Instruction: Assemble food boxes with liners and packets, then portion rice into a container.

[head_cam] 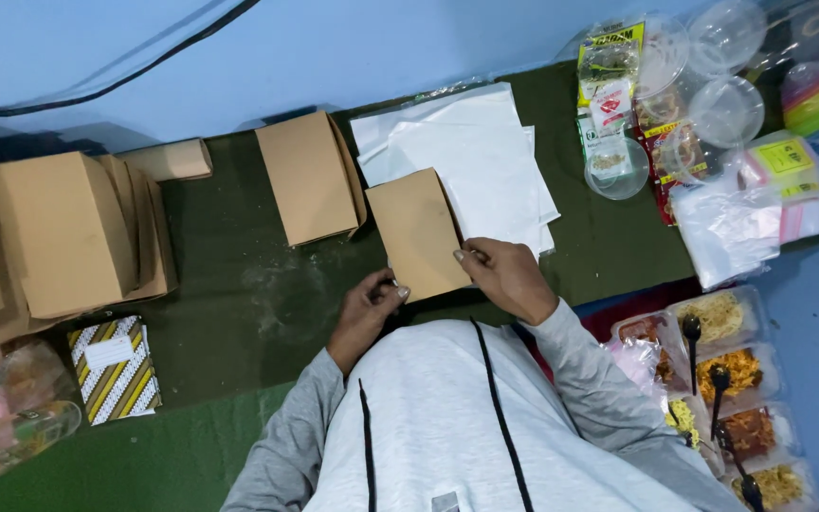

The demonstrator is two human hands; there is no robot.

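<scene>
A flat brown cardboard box blank (416, 230) lies on the dark green cloth (239, 294) right in front of me. My left hand (368, 308) pinches its near left corner. My right hand (506, 275) grips its near right edge, fingers curled over the card. The blank partly overlaps a stack of white paper sheets (471, 156) behind it. An assembled brown box (312, 177) stands just to its left.
Stacked brown boxes (63, 232) fill the left side, with a striped packet (118, 368) below them. Clear plastic cups and lids (718, 81) and bags (737, 228) sit far right. Trays of food with black spoons (722, 379) lie at lower right.
</scene>
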